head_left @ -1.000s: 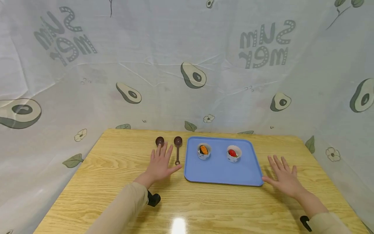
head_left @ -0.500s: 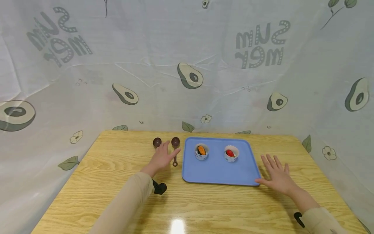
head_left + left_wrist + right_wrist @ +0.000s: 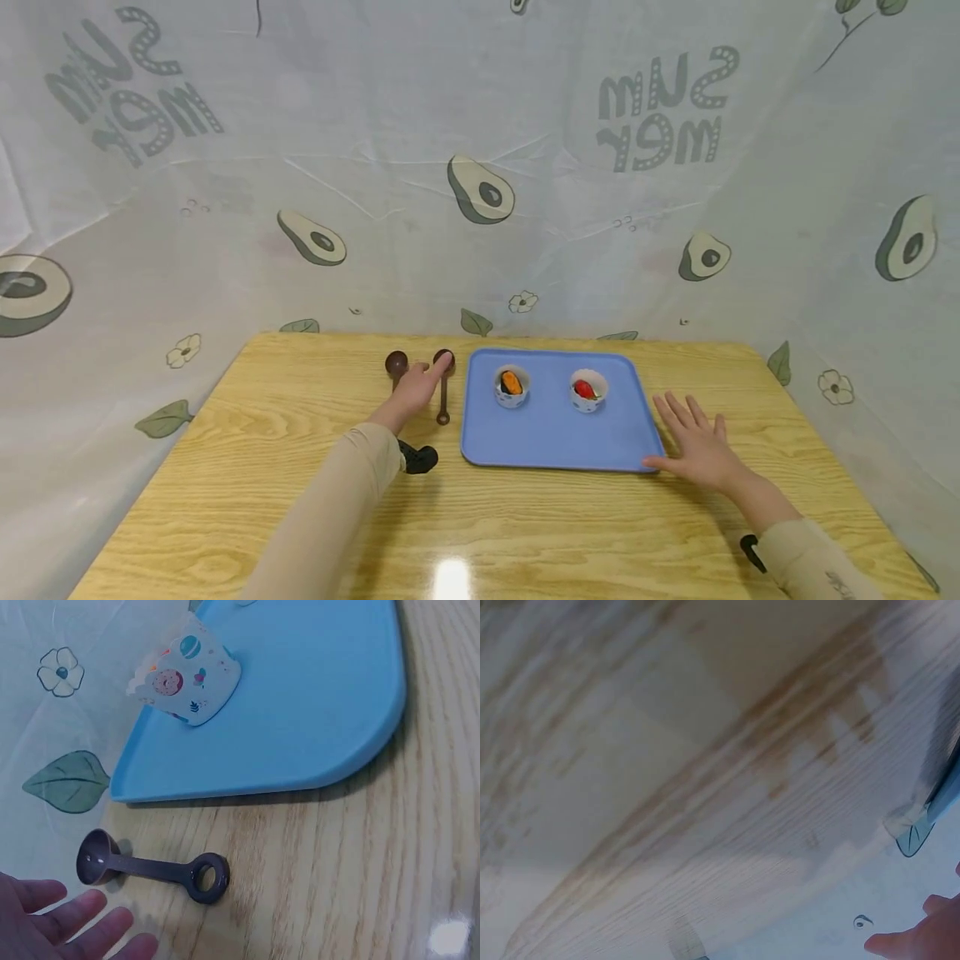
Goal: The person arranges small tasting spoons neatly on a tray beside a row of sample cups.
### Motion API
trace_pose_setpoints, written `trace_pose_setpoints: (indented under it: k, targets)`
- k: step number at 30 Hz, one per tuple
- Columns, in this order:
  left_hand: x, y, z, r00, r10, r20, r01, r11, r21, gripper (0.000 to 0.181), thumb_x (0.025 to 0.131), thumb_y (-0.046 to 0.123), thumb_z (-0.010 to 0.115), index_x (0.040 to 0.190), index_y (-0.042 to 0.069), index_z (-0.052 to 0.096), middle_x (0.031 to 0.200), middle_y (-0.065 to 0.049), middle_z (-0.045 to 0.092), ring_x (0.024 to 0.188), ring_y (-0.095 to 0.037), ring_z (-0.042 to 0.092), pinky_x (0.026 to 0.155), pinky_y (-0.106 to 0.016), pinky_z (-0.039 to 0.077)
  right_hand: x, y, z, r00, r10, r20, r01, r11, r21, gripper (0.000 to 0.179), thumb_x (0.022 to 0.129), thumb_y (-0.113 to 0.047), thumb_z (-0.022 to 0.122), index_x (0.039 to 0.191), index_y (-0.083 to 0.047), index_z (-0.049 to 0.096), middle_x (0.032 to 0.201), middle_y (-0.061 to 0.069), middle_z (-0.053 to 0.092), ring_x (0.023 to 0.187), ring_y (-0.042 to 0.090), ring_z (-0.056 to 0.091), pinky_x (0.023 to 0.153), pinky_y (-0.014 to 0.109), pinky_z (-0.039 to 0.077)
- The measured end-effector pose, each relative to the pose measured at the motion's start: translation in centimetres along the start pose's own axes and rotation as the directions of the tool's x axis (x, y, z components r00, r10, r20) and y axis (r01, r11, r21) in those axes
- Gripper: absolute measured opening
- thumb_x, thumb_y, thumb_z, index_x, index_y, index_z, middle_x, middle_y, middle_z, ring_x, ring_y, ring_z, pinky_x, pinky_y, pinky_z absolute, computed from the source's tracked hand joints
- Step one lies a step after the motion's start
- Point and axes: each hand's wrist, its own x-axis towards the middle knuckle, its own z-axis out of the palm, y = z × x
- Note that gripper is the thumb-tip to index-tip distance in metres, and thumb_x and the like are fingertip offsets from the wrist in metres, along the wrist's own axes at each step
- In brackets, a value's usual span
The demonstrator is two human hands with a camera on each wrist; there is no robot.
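Note:
My left hand (image 3: 408, 393) hovers over two dark brown measuring spoons. Its thumb crosses in front of the bowl of the right spoon (image 3: 443, 400), and part of the left spoon (image 3: 396, 363) is hidden behind the hand. From the left wrist, loosely extended fingers (image 3: 94, 934) appear beside the right spoon's bowl, holding nothing that I can see. Fingers spread, my right hand (image 3: 697, 450) is at the front right corner of a blue tray (image 3: 555, 442); whether it touches the rim I cannot tell. The right wrist view catches only a few fingertips (image 3: 922, 937).
On the tray stand two patterned paper cups. The left cup (image 3: 512, 401) contains an orange and black piece (image 3: 512, 382); a red piece (image 3: 584, 389) sits in the right cup (image 3: 587, 407). Behind the wooden table (image 3: 525, 533) hangs an avocado-print curtain (image 3: 420, 117).
My left hand has moved forward to the spoons, and its fingers have drawn closer together. The right hand stays spread near the tray corner. The head view has shifted slightly.

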Motion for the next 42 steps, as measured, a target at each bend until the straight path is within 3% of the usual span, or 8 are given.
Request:
trace_pose_setpoints:
  k: [5, 8, 11, 19, 23, 26, 30, 42]
  targets:
    - [0.6, -0.3, 0.2, 1.000, -0.031, 0.006, 0.031, 0.999, -0.009, 0.087, 0.092, 0.068, 0.020, 0.144, 0.000, 0.029, 0.145, -0.021, 0.035, 0.128, -0.038, 0.041, 0.106, -0.049, 0.034, 0.1, 0.0, 0.4, 1.000, -0.015, 0.008, 0.015, 1.000, -0.016, 0.100, 0.075, -0.057, 0.067, 0.149, -0.008, 0.022, 0.151, 0.026, 0.022, 0.137, 0.052, 0.012, 0.096, 0.079, 0.004]
    - [1.0, -0.2, 0.5, 0.999, -0.047, -0.012, 0.047, 0.999, -0.015, 0.081, 0.093, 0.066, 0.022, 0.135, 0.000, 0.042, 0.107, -0.018, 0.056, 0.087, -0.027, 0.057, 0.082, -0.037, 0.045, 0.2, 0.1, 0.6, 1.000, -0.023, 0.017, 0.023, 1.000, -0.011, 0.100, 0.075, -0.057, 0.067, 0.149, -0.008, 0.022, 0.150, 0.026, 0.023, 0.136, 0.053, 0.013, 0.096, 0.079, 0.005]
    - [1.3, 0.1, 0.9, 0.998, -0.059, -0.037, 0.059, 0.998, -0.017, 0.067, 0.095, 0.059, 0.027, 0.113, -0.001, 0.052, 0.072, -0.007, 0.045, 0.058, -0.018, 0.045, 0.060, -0.027, 0.038, 0.1, 0.2, 0.8, 0.999, -0.025, 0.028, 0.025, 1.000, 0.006, 0.101, 0.074, -0.057, 0.068, 0.149, -0.007, 0.022, 0.150, 0.026, 0.023, 0.136, 0.053, 0.013, 0.096, 0.079, 0.005]
    - [2.1, -0.2, 1.8, 0.990, -0.030, -0.138, 0.030, 1.000, -0.005, 0.028, 0.093, 0.020, 0.050, 0.069, 0.006, 0.047, 0.048, 0.003, 0.034, 0.042, -0.009, 0.034, 0.046, -0.021, 0.031, 0.1, 0.5, 1.0, 0.999, -0.022, 0.042, 0.021, 1.000, 0.021, 0.102, 0.071, -0.056, 0.071, 0.147, -0.004, 0.027, 0.149, 0.026, 0.025, 0.134, 0.054, 0.015, 0.096, 0.079, 0.005]
    - [2.6, -0.6, 2.2, 0.979, 0.011, -0.204, -0.005, 1.000, 0.030, 0.024, 0.086, 0.009, 0.058, 0.064, 0.003, 0.052, 0.056, -0.002, 0.047, 0.052, -0.012, 0.042, 0.049, -0.021, 0.034, 0.0, 0.6, 0.9, 0.999, -0.026, 0.040, 0.026, 1.000, 0.012, 0.102, 0.071, -0.056, 0.071, 0.147, -0.004, 0.027, 0.148, 0.026, 0.026, 0.134, 0.054, 0.016, 0.095, 0.079, 0.007]
    - [2.8, -0.7, 2.5, 0.972, 0.022, -0.233, -0.010, 0.999, 0.050, 0.013, 0.083, 0.006, 0.061, 0.087, -0.006, 0.065, 0.083, -0.015, 0.063, 0.071, -0.020, 0.055, 0.057, -0.022, 0.042, 0.0, 0.7, 0.8, 0.999, -0.022, 0.046, 0.022, 1.000, 0.007, 0.102, 0.071, -0.057, 0.071, 0.146, -0.004, 0.028, 0.148, 0.026, 0.026, 0.134, 0.054, 0.016, 0.095, 0.079, 0.007]
    - [3.0, -0.9, 2.6, 0.971, 0.013, -0.240, -0.002, 0.999, 0.049, 0.024, 0.082, 0.004, 0.060, 0.102, -0.009, 0.064, 0.107, -0.024, 0.063, 0.090, -0.028, 0.059, 0.066, -0.027, 0.048, 0.0, 0.8, 0.6, 0.998, -0.026, 0.055, 0.025, 1.000, 0.012, 0.101, 0.070, -0.057, 0.072, 0.146, -0.004, 0.030, 0.149, 0.024, 0.028, 0.134, 0.053, 0.017, 0.095, 0.078, 0.008]
    - [2.7, -0.9, 2.4, 0.979, -0.065, -0.192, 0.047, 0.994, -0.097, 0.026, 0.086, 0.002, 0.056, 0.110, -0.009, 0.058, 0.112, -0.026, 0.057, 0.084, -0.025, 0.060, 0.063, -0.025, 0.052, 0.1, 0.7, 0.7, 0.994, -0.049, 0.101, 0.046, 0.999, 0.028, 0.095, 0.073, -0.057, 0.069, 0.144, -0.004, 0.035, 0.149, 0.019, 0.032, 0.134, 0.050, 0.024, 0.097, 0.075, 0.015]
